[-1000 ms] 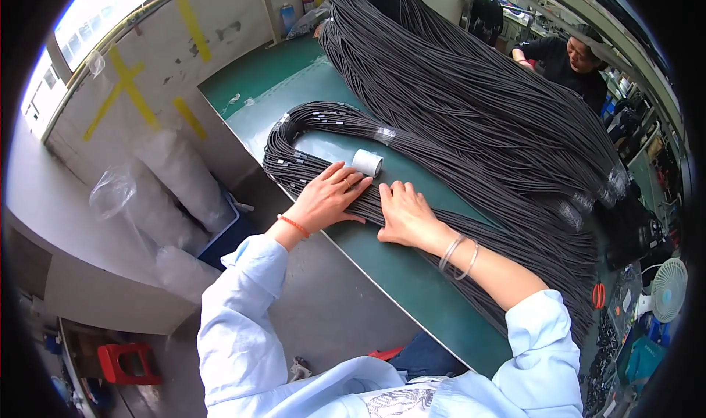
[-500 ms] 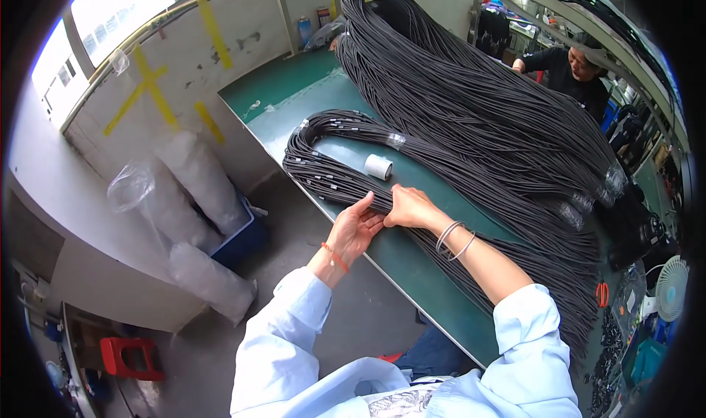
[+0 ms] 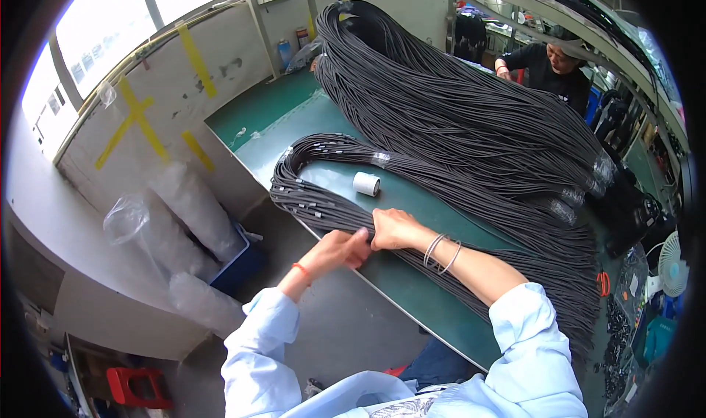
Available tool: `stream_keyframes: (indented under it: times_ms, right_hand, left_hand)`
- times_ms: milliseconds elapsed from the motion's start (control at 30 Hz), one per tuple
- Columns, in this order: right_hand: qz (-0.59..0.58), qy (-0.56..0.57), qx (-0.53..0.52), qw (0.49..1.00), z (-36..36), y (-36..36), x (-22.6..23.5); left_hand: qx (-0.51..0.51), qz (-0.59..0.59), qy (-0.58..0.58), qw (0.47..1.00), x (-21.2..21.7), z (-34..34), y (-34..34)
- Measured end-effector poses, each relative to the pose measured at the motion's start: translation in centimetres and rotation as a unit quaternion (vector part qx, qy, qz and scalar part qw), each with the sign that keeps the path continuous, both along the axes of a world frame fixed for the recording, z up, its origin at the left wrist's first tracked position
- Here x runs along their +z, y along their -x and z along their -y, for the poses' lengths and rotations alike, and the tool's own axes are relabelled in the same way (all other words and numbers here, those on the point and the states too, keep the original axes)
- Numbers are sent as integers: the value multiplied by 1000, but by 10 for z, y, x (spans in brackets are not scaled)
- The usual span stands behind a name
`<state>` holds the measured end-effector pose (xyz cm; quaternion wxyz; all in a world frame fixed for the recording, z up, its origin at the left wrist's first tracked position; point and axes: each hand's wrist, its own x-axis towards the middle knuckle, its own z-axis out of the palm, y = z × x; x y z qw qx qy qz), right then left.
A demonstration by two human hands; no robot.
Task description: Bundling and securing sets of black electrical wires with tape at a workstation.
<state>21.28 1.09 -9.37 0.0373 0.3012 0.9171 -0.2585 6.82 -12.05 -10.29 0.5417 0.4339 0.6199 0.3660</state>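
A bundle of thin black cables with small white tags lies bent in a U along the table's near edge. My right hand grips its near strand, the fingers closed round it. My left hand is against the same strand just to the left, its fingers smeared by motion, so their grip is unclear. Inside the bend stands a small white roll. Clear film wraps the bundle's far strand. Behind it lies a much larger heap of black cables, tied with clear film at its right end.
The green tabletop ends at a pale edge on my side. Bagged white goods stand in a blue bin at left, near a red stool. Red-handled scissors and a small fan are at right. Another person works beyond the heap.
My left hand has turned from palm up to back up and shifted slightly down and left in the picture. My right hand keeps its hold on the cables. The whole view has shifted a little.
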Motion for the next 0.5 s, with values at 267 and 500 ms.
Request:
stream_keyframes:
  times_ms: [267,500]
  right_hand:
    - [-73,-113,-22,991,24,2,-15]
    - [-95,-81,-40,991,23,-6,-18]
  left_hand:
    - [71,-467,-343,812,28,-132,57]
    - [-130,-196,-206,950,5,-161,81]
